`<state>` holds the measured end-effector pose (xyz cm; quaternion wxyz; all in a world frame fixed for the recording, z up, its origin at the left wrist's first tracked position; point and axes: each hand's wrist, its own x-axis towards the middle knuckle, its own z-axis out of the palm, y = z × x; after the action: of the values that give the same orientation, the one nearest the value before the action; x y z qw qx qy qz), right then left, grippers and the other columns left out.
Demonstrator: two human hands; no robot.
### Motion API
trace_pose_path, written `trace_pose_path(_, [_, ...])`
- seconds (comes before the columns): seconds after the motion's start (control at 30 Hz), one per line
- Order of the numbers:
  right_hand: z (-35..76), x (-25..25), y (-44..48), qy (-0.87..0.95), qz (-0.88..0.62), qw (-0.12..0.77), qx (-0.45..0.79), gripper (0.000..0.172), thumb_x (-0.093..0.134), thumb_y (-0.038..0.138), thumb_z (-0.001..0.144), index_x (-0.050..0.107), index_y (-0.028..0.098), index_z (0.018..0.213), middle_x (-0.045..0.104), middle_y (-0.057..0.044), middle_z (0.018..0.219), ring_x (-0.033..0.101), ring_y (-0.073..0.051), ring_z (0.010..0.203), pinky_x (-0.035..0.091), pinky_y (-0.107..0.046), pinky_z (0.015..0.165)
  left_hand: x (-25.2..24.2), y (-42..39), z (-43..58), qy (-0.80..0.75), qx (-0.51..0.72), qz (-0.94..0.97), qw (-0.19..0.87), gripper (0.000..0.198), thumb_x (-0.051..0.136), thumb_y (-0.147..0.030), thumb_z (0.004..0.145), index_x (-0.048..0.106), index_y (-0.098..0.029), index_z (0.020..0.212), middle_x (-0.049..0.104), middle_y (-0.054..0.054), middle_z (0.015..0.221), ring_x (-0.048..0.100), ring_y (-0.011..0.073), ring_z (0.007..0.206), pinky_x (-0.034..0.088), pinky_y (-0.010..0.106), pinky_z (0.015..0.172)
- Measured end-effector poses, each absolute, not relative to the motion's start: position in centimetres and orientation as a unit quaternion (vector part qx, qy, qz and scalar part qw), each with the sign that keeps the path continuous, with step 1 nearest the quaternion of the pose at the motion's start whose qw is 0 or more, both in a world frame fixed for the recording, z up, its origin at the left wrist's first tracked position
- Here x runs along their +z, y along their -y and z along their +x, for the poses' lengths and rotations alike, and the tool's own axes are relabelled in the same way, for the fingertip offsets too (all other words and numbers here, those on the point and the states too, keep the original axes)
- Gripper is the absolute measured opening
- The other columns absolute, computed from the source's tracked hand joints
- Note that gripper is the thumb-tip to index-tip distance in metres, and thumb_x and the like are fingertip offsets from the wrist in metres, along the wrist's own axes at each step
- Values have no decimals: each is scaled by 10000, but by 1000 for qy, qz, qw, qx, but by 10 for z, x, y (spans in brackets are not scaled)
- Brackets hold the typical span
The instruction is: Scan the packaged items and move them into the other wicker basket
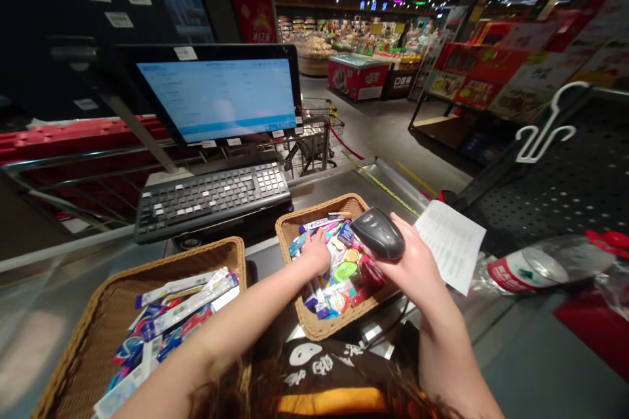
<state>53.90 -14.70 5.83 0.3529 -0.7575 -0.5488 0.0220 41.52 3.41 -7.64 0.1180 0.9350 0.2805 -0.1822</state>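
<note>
In the head view, my right hand is wrapped round a black barcode scanner, held over the right side of a wicker basket. My left hand reaches into that same basket, its fingers spread over a pile of small, colourful packaged items. Whether it touches one of them I cannot make out. To the left stands a larger wicker basket with several toothbrush-like packs in it. My left forearm passes over its right edge.
A black keyboard lies below a lit monitor behind the baskets. Right of the scanner is a printed sheet, with a clear bottle beyond it. A white hook hangs on a black perforated panel. Shopping carts stand behind the counter.
</note>
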Motion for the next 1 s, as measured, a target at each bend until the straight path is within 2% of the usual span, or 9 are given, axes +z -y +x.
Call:
trace_pose_path(0.1, [544, 56, 144, 551, -755, 354, 24, 520, 681, 370, 753, 594, 172, 1226, 619, -187, 1320, 451, -398, 1375, 315, -660, 1136, -77, -34, 414, -296, -163, 933, 124, 496, 741, -160, 640, 711, -171, 1136, 388, 176, 1554, 195, 392, 1488, 80, 643, 1176])
trace_pose_path(0.2, [547, 55, 140, 553, -755, 352, 27, 517, 675, 377, 760, 589, 179, 1229, 619, -185, 1328, 448, -400, 1379, 288, -686, 1136, -76, -34, 411, -304, -119, 936, 134, 297, 625, -155, 749, 734, -172, 1025, 540, 164, 1436, 259, 359, 1470, 77, 637, 1183])
trace_pose_path(0.3, [547, 54, 136, 559, -751, 350, 32, 517, 656, 362, 770, 577, 176, 1246, 612, -183, 1345, 439, -397, 1388, 263, -703, 1139, -78, -32, 410, -311, -68, 937, 145, 250, 543, -134, 806, 732, -178, 964, 644, 135, 1305, 371, 318, 1415, 84, 599, 1205])
trace_pose_path(0.5, [544, 52, 136, 561, -748, 353, 27, 493, 652, 339, 766, 582, 188, 1230, 620, -169, 1336, 440, -388, 1390, 261, -693, 1144, -71, -25, 406, -302, 26, 939, 161, 303, 524, -119, 826, 703, -177, 1063, 613, 130, 1360, 425, 299, 1384, 115, 617, 1196])
trace_pose_path(0.6, [542, 51, 138, 558, -749, 357, 17, 480, 655, 331, 764, 590, 187, 1217, 630, -169, 1318, 451, -386, 1380, 294, -678, 1133, -55, -23, 399, -295, 63, 940, 160, 232, 525, -145, 856, 719, -188, 975, 595, 107, 1389, 434, 306, 1377, 111, 644, 1185])
trace_pose_path(0.73, [537, 53, 142, 549, -752, 366, -8, 496, 668, 363, 773, 590, 162, 1220, 631, -186, 1303, 462, -382, 1369, 329, -646, 1127, -24, -24, 387, -285, 172, 931, 148, 176, 540, -185, 893, 715, -198, 874, 616, 84, 1360, 427, 301, 1392, 135, 654, 1181])
trace_pose_path(0.83, [532, 56, 143, 544, -748, 379, -34, 511, 663, 375, 779, 583, 153, 1233, 629, -188, 1300, 460, -382, 1370, 346, -629, 1124, 5, -29, 370, -284, 245, 920, 111, 162, 544, -185, 905, 691, -196, 837, 596, 83, 1384, 389, 297, 1424, 123, 666, 1182])
trace_pose_path(1.0, [516, 65, 140, 565, -721, 394, -70, 520, 652, 366, 798, 558, 144, 1259, 604, -194, 1328, 461, -372, 1372, 353, -616, 1129, 52, -36, 327, -300, 297, 906, 35, 166, 539, -193, 923, 659, -191, 808, 554, 80, 1437, 310, 330, 1467, 94, 715, 1160])
